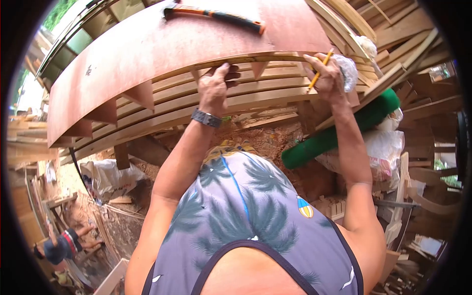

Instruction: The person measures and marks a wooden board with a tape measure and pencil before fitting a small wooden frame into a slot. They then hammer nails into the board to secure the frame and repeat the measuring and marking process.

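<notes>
A curved reddish plywood sheet [132,64] lies over a slatted wooden frame [172,105] in front of me. Along its near edge runs a narrow yellowish strip [265,56]. My left hand [214,91], with a dark watch at the wrist, is at this edge, its thumb against the strip and its fingers curled below. My right hand [328,81] holds a yellow pencil [319,71] slanting across the fingers, with the fingertips at the strip's right end. On the plywood rests a hammer [216,16] with a black and orange handle.
A green roll [344,130] leans below my right forearm, beside white plastic bags [386,152]. Stacked planks [408,29] fill the right side. Wood shavings [265,132] cover the ground. Another person [61,244] is at the lower left, near a white sack [110,177].
</notes>
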Demonstrator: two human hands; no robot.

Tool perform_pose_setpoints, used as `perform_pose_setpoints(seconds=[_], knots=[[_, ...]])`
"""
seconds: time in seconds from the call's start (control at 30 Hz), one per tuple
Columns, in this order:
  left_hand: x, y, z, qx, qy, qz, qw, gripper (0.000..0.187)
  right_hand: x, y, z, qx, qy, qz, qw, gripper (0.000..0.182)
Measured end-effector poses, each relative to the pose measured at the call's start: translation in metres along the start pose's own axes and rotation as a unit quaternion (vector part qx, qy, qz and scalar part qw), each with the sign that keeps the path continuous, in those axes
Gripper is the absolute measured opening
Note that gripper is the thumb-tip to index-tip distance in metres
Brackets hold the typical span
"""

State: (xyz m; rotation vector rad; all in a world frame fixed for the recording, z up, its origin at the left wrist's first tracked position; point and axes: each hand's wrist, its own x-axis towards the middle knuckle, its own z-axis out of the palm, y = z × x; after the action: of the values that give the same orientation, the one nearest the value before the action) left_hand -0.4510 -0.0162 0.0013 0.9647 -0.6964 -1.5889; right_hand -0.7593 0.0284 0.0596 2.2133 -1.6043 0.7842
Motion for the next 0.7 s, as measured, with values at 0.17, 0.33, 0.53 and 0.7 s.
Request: perform_pose_setpoints(seconds=[0.17, 0.33, 0.53, 0.7], knots=[[0.001, 0.0, -0.003, 0.004, -0.025, 0.022, 0.999, 0.019, -0.005, 0.002, 0.011, -0.015, 0.012, 0.012, 1.0, 0.034], [0.004, 0.0, -0.003, 0.007, -0.026, 0.025, 0.999, 0.02, -0.004, 0.002, 0.015, -0.013, 0.05, 0.005, 0.999, 0.033], [0.005, 0.0, -0.003, -0.007, -0.026, 0.026, 0.999, 0.02, -0.005, 0.003, 0.018, 0.005, 0.053, 0.016, 0.998, 0.032], [0.004, 0.0, -0.002, -0.014, -0.017, 0.024, 0.999, 0.019, -0.004, 0.0, 0.014, 0.023, 0.042, 0.029, 0.998, 0.032]])
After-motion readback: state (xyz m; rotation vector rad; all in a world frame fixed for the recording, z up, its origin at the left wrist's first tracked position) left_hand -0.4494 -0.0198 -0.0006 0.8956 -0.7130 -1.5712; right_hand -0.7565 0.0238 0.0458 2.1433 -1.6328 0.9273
